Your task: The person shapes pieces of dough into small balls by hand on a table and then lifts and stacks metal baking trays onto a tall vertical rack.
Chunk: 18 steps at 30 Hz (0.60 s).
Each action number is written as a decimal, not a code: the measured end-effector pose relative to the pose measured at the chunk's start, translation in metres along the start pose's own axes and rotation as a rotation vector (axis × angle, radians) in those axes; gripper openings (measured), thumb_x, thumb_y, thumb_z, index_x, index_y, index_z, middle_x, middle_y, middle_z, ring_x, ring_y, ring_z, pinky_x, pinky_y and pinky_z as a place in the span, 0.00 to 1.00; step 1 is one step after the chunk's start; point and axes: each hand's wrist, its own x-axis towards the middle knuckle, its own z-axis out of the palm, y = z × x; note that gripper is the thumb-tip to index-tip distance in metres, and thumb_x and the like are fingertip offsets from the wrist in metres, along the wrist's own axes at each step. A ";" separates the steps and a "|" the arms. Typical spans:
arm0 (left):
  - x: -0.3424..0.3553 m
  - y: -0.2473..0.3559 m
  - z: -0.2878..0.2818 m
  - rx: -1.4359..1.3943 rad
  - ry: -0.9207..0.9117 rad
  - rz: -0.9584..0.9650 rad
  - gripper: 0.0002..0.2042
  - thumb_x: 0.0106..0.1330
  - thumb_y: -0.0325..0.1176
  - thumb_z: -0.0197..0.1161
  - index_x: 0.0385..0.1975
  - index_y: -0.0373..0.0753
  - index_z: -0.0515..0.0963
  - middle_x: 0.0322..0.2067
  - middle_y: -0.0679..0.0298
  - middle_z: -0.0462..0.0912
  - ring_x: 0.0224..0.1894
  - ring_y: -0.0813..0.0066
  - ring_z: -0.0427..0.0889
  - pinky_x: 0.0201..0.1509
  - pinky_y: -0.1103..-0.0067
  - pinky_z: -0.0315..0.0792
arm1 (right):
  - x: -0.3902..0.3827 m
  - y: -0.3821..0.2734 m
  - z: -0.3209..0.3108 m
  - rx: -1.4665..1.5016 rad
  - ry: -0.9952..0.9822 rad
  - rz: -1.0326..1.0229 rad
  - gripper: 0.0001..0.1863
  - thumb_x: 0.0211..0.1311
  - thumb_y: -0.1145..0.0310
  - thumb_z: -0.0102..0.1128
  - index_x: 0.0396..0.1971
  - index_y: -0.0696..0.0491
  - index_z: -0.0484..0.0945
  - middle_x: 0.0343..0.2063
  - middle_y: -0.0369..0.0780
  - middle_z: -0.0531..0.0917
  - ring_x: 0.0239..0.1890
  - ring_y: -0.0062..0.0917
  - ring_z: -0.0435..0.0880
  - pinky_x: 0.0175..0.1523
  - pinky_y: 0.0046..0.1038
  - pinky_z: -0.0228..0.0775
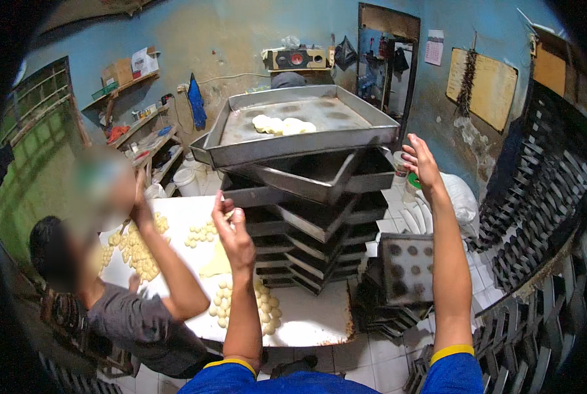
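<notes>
A tall stack of metal baking trays stands in front of me, turned at different angles. On its top tray (241, 155) lies a small cluster of pale dough pieces (283, 125). My left hand (235, 240) is raised at the stack's left side, its index finger pointing up and the others loosely bent, with nothing visible in it. My right hand (424, 165) is up beside the top tray's right corner, fingers stretched out and holding nothing. Both hands look apart from the trays. Rows of dough balls (222, 304) sit on the white table (313, 318) below my left hand.
A person (132, 322) in a grey shirt is at the table's left side, near many dough pieces (139, 249). More dark trays (408, 269) stand low on the right, with stacked trays (529, 190) along the right wall. Shelves (155, 148) and a white bucket (187, 182) are behind.
</notes>
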 end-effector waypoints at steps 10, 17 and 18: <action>0.183 0.024 -0.017 0.137 -0.447 -0.455 0.36 0.74 0.64 0.46 0.75 0.47 0.60 0.51 0.61 0.78 0.23 0.77 0.74 0.29 0.79 0.73 | 0.057 -0.029 0.033 0.096 -0.085 0.356 0.24 0.59 0.39 0.59 0.41 0.44 0.78 0.34 0.34 0.81 0.35 0.24 0.80 0.42 0.31 0.74; 0.206 -0.046 -0.070 -0.170 -0.459 -0.533 0.27 0.69 0.63 0.53 0.54 0.47 0.74 0.39 0.72 0.79 0.34 0.78 0.75 0.38 0.75 0.67 | 0.068 -0.090 0.062 -0.318 0.078 -0.405 0.24 0.75 0.51 0.43 0.46 0.53 0.84 0.50 0.43 0.85 0.53 0.31 0.79 0.62 0.33 0.68; 0.202 -0.059 -0.081 -0.226 -0.428 -0.617 0.27 0.69 0.63 0.53 0.56 0.48 0.73 0.42 0.70 0.78 0.37 0.78 0.74 0.39 0.77 0.65 | 0.044 -0.125 0.063 -0.177 0.059 -0.322 0.24 0.74 0.50 0.43 0.42 0.54 0.83 0.43 0.41 0.85 0.49 0.29 0.80 0.58 0.32 0.69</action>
